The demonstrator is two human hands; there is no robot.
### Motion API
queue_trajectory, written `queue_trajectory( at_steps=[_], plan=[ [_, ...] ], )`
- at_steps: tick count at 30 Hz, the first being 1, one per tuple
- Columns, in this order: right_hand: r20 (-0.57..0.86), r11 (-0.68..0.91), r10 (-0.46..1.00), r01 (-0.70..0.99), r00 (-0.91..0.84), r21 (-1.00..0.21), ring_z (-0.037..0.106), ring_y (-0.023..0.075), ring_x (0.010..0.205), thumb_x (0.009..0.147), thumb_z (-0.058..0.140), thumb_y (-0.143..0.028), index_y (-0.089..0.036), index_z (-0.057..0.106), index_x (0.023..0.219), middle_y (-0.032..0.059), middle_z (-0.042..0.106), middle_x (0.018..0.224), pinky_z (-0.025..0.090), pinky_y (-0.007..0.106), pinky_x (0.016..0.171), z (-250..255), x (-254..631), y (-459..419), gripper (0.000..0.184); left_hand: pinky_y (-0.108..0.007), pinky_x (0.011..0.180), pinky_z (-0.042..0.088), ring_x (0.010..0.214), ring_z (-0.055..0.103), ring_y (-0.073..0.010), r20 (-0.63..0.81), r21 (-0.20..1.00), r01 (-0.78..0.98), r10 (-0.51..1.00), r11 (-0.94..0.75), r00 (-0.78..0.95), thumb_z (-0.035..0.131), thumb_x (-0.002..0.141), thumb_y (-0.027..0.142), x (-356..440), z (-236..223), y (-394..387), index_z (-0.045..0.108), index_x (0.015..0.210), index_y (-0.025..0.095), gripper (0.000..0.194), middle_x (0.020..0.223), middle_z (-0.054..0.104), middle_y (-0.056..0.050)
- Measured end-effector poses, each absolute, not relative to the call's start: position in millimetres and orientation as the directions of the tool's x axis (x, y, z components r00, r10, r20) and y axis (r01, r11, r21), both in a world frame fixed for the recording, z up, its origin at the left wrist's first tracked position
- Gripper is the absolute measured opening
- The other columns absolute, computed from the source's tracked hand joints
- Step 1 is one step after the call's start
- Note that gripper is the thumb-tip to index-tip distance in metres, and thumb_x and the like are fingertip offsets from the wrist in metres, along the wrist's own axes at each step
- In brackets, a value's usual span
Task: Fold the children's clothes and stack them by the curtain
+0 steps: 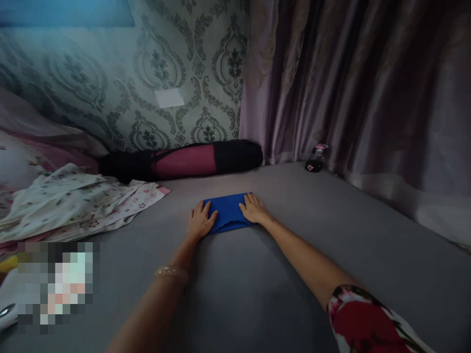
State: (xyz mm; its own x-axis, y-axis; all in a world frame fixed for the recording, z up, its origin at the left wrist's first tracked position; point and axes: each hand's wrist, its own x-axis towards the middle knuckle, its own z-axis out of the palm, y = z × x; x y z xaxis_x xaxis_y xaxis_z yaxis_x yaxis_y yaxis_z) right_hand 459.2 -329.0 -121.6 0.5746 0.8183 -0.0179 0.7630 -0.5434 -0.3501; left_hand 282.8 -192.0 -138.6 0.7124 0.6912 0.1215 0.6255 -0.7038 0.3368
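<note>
We rest our left hand (200, 221) and right hand (254, 210), each grip spread wide, on opposite ends of one folded blue cloth (227, 208).

One left hand (201, 223) and one right hand (254, 209) make two hands. There is one blue folded cloth (228, 210), one bracelet (170, 272), one floral sleeve (368, 321), one bottle (315, 161), one black-and-pink roll (187, 161) and one white rectangle (170, 98) on the wall (162, 63). The printed fabrics (73, 201) overlap too much to count.
</note>
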Motion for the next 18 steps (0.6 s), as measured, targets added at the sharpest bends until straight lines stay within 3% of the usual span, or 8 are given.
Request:
queue_trajectory(
  at_steps=[4, 7, 11, 14, 18],
  plan=[
    [-0.045, -0.584, 0.726, 0.58, 0.686, -0.568, 0.042, 0.0191, 0.131, 0.096, 0.031, -0.036, -0.011, 0.043, 0.139, 0.0134, 0.045, 0.144, 0.034, 0.029, 0.104, -110, 482, -335, 0.051, -0.035, 0.105, 0.036, 0.127, 0.047, -0.0259, 0.17, 0.398, 0.706, 0.803, -0.586, 0.571, 0.038, 0.089, 0.049, 280, -133, -181, 0.048, 0.133, 0.013, 0.057, 0.138, 0.049, -0.016],
    [-0.11, -0.643, 0.657, 0.478, 0.746, -0.598, 0.064, 0.0189, 0.103, 0.096, 0.03, -0.028, -0.01, 0.058, 0.124, 0.0159, 0.065, 0.119, 0.048, 0.027, 0.084, -105, 502, -346, 0.043, -0.039, 0.094, 0.043, 0.114, 0.056, -0.0312, 0.087, 0.388, 0.814, 0.896, -0.433, 0.435, 0.042, 0.087, 0.049, 273, -128, -170, 0.062, 0.113, 0.013, 0.049, 0.116, 0.063, -0.019],
    [-0.209, -0.698, 0.614, 0.4, 0.761, -0.595, 0.069, 0.017, 0.072, 0.091, 0.042, -0.026, -0.011, 0.066, 0.108, 0.0134, 0.072, 0.092, 0.051, 0.024, 0.063, -106, 516, -355, 0.033, -0.041, 0.087, 0.046, 0.108, 0.06, -0.0339, -0.064, 0.389, 0.859, 0.92, -0.334, 0.386, 0.05, 0.081, 0.053, 266, -121, -162, 0.067, 0.095, 0.017, 0.042, 0.106, 0.067, -0.019],
    [-0.222, -0.727, 0.594, 0.398, 0.773, -0.559, 0.069, 0.0219, 0.074, 0.087, 0.05, -0.032, -0.01, 0.071, 0.098, 0.0156, 0.072, 0.085, 0.052, 0.029, 0.065, -107, 513, -352, 0.032, -0.042, 0.087, 0.047, 0.109, 0.06, -0.0344, -0.145, 0.354, 0.891, 0.924, -0.286, 0.354, 0.055, 0.078, 0.052, 269, -116, -162, 0.067, 0.091, 0.018, 0.039, 0.108, 0.067, -0.019],
    [-0.184, -0.754, 0.571, 0.421, 0.8, -0.504, 0.066, 0.0292, 0.096, 0.083, 0.055, -0.037, -0.012, 0.068, 0.111, 0.0192, 0.069, 0.104, 0.052, 0.034, 0.076, -105, 506, -342, 0.04, -0.042, 0.086, 0.049, 0.111, 0.059, -0.035, -0.195, 0.3, 0.919, 0.927, -0.256, 0.322, 0.058, 0.077, 0.049, 279, -108, -165, 0.066, 0.093, 0.018, 0.036, 0.113, 0.066, -0.019]
  ],
)
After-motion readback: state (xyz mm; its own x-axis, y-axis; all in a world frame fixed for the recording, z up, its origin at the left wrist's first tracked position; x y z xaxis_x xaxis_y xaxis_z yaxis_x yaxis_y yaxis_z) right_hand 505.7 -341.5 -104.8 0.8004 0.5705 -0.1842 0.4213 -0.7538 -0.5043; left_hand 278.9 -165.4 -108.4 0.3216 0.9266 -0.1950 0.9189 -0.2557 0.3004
